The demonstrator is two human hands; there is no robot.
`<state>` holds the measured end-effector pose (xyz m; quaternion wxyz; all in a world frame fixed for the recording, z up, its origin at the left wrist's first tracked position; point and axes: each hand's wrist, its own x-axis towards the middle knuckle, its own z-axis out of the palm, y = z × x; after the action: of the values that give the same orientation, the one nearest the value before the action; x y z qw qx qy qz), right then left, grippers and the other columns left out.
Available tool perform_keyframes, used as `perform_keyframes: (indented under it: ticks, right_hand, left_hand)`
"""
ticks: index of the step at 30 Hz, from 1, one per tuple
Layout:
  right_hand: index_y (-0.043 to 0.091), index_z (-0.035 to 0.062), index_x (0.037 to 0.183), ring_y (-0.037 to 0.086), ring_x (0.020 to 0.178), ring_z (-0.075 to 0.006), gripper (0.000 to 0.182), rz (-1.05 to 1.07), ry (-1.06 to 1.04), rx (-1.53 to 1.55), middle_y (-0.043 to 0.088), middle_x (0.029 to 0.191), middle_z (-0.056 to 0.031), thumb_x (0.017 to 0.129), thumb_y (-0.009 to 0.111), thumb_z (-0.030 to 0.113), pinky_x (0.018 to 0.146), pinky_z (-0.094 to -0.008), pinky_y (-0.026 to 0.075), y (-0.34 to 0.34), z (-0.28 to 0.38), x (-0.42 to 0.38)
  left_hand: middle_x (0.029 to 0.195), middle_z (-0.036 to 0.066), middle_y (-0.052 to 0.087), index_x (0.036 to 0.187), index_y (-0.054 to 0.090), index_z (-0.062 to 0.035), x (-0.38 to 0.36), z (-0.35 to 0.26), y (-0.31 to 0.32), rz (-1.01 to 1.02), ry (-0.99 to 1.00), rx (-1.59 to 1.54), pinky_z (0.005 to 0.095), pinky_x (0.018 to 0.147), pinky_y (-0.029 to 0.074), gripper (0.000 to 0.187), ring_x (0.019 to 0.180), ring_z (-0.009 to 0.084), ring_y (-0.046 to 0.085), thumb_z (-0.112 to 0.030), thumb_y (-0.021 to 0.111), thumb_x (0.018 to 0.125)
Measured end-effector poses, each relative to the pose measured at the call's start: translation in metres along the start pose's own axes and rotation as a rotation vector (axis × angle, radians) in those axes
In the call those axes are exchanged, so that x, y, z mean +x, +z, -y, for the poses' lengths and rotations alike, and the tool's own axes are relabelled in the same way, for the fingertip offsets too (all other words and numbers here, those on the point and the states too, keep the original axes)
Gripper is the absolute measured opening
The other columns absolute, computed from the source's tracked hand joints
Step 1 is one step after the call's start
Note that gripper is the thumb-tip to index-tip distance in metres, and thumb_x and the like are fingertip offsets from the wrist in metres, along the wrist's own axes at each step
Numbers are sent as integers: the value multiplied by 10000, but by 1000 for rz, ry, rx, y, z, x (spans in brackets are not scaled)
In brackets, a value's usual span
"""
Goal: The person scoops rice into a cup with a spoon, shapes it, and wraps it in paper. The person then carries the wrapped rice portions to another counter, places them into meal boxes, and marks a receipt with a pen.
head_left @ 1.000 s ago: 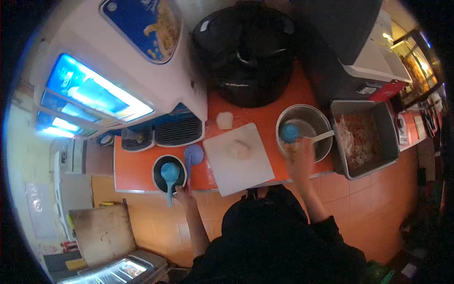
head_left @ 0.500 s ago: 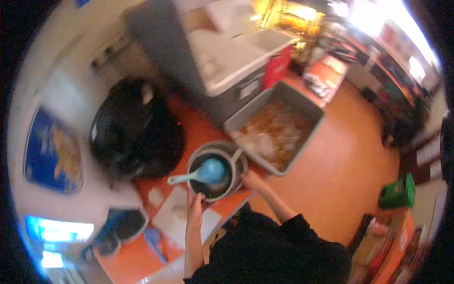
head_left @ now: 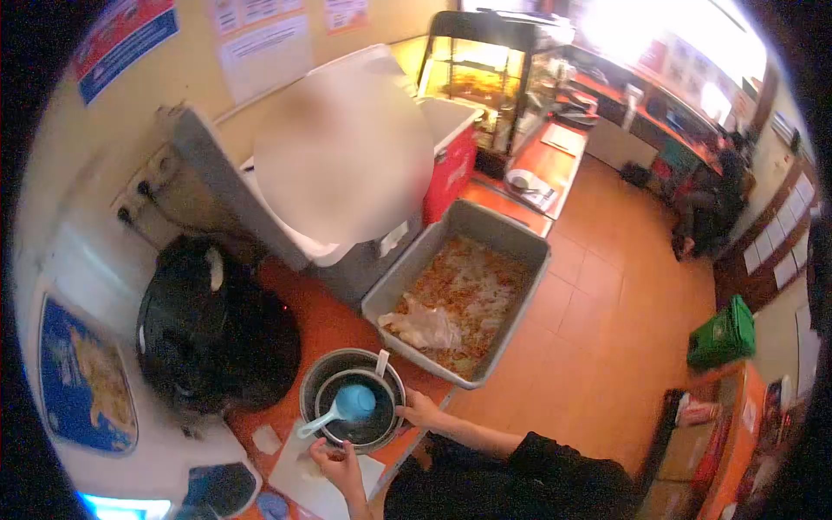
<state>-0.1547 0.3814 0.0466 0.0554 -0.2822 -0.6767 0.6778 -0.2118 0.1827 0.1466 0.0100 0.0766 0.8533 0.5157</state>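
Note:
Two round metal pots stand one inside the other, the outer pot [head_left: 314, 384] around a smaller inner pot [head_left: 325, 397]. A light blue scoop [head_left: 354, 403] lies across the inner pot, its pale handle over the lower-left rim. A short white handle [head_left: 382, 362] sticks up at the upper right. My right hand [head_left: 419, 410] is closed on the right side of the outer pot. At the lower rim, close to the scoop's handle, my left hand [head_left: 338, 466] has curled fingers against the pot; its hold is partly hidden.
A grey tub [head_left: 374, 314] holding brownish crumbs and a clear plastic bag [head_left: 425, 323] stands beyond the pots. A black round appliance [head_left: 212, 329] is at the left, a white board [head_left: 295, 472] under my left hand. An open cooler [head_left: 321, 277] stands behind. A person [head_left: 702, 195] sits far right.
My view has swung and become sharper, so the pots and hands appear lower and further left. My left hand's fingers look more spread at the rim. The scoop still rests across the inner pot.

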Motion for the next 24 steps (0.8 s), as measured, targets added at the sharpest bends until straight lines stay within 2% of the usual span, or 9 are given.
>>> perform_keyframes:
  ticks: [2,4,5,7,9,13,17,23,24]
  right_hand:
    - [552,4,1150,641,793,-194,337,18,-129,44,650,956,-128,848,582,151,593,-335,544,9,29,-23]
    - [584,-15,1054,635,705,-156,242,159,127,-162,656,831,-104,849,581,112,518,-295,519,0,115,-59]
    - [594,-26,971,627,645,-140,180,192,34,-259,650,745,-99,845,591,103,491,-272,494,8,68,-50]
    - [558,-43,984,653,659,-196,152,300,-21,-247,647,778,-139,856,548,38,533,-307,559,20,52,-60]
    - [454,-54,1121,663,695,-261,263,454,-86,-178,633,843,-170,863,500,-28,583,-355,601,44,38,-68]
    - [241,-2,1307,658,746,-322,507,756,139,-23,552,1060,-255,862,474,-80,605,-395,617,135,111,-116]
    - [85,122,1453,644,871,-293,629,1170,372,-165,449,1218,-250,945,454,89,678,-378,589,235,113,-153]
    - [186,127,1458,643,876,-241,577,1354,-30,-325,500,1183,-201,957,468,177,771,-323,544,336,43,-144]
    - [186,127,1458,643,876,-241,577,1334,-25,-314,500,1183,-201,957,468,177,771,-323,544,339,46,-145]
  left_hand:
    - [1000,159,560,1168,389,-13,-9,14,0,71,-266,-253,331,688,454,519,749,252,586,-56,688,746]
    - [1075,186,557,1190,424,12,-38,52,-10,164,-711,-832,391,825,457,471,921,306,575,-107,654,796]
    - [1113,200,555,1201,441,24,-57,71,-24,158,-879,-1164,422,893,458,455,1006,333,569,-132,637,821]
    - [1185,221,531,1225,438,43,-84,93,-43,613,-748,-1434,469,963,446,410,1066,357,552,-94,562,859]
    - [1166,212,549,1207,440,51,-96,53,-75,285,-952,-1332,475,980,445,381,1054,358,562,-37,540,850]
    - [1137,206,558,1208,432,55,-149,89,-136,-39,-833,-1372,500,965,460,393,1051,356,562,-15,537,836]
    - [1103,170,558,1132,478,22,-191,91,-244,-567,-652,-1315,506,864,517,328,1022,320,571,-104,561,841]
    - [859,87,599,912,535,-52,-220,302,-396,-817,-133,-1335,430,732,561,172,842,232,618,-219,565,883]
    - [780,54,559,834,525,-84,-208,316,-424,-915,-205,-1244,393,692,550,123,723,213,563,-195,561,872]
